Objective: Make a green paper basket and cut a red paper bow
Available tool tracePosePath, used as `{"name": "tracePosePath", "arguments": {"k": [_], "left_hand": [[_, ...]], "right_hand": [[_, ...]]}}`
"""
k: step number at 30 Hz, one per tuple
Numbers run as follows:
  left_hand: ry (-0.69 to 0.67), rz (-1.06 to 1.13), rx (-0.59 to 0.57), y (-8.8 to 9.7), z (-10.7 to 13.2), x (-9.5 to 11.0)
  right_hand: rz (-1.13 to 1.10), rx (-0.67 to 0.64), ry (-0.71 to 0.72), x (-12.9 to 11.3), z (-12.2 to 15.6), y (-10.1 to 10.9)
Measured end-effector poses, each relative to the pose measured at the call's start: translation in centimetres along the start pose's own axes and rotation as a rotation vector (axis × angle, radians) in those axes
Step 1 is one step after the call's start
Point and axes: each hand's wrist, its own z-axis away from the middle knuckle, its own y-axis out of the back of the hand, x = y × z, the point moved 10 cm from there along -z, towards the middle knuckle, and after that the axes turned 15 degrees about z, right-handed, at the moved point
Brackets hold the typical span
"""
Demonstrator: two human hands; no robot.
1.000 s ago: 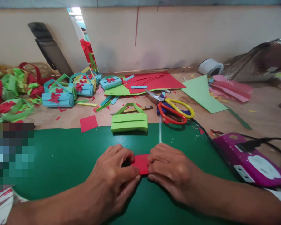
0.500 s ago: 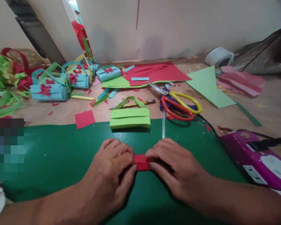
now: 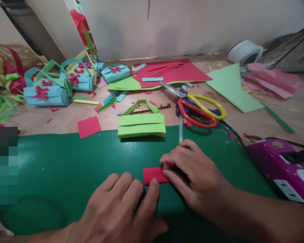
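A small folded red paper strip lies on the green mat. My right hand presses its right end down with bent fingertips. My left hand lies flat on the mat just below the strip, fingers stretched out, one fingertip at the strip's lower edge. Behind the hands a green paper handbag sits at the mat's far edge.
Scissors with red and yellow handles and a clear stick lie right of the bag. A purple device with cables sits at the right. Blue paper bags with red bows, a red square, paper sheets and scraps fill the back.
My left hand has let go of the red strip and drawn back toward me, now flat on the mat. My right hand keeps pressing the strip. The view tipped down.
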Motion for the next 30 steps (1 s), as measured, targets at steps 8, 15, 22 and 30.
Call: {"name": "tracePosePath", "arguments": {"k": [8,15,22,30], "left_hand": [[0.131,-0.009,-0.164,-1.2,-0.4,-0.8],[0.151,0.018,-0.233,-1.7,0.1,-1.1],[0.183,0.025,-0.251,-1.9,-0.1,-1.4],[0.180,-0.001,-0.237,-1.8,0.0,-1.2]], "right_hand": [[-0.018,0.015,-0.001,0.1,0.1,-0.2],[-0.029,-0.003,-0.001,0.2,0.3,-0.5],[-0.008,-0.008,0.008,0.1,0.2,-0.8],[0.031,0.001,0.018,0.0,0.2,-0.7]]}}
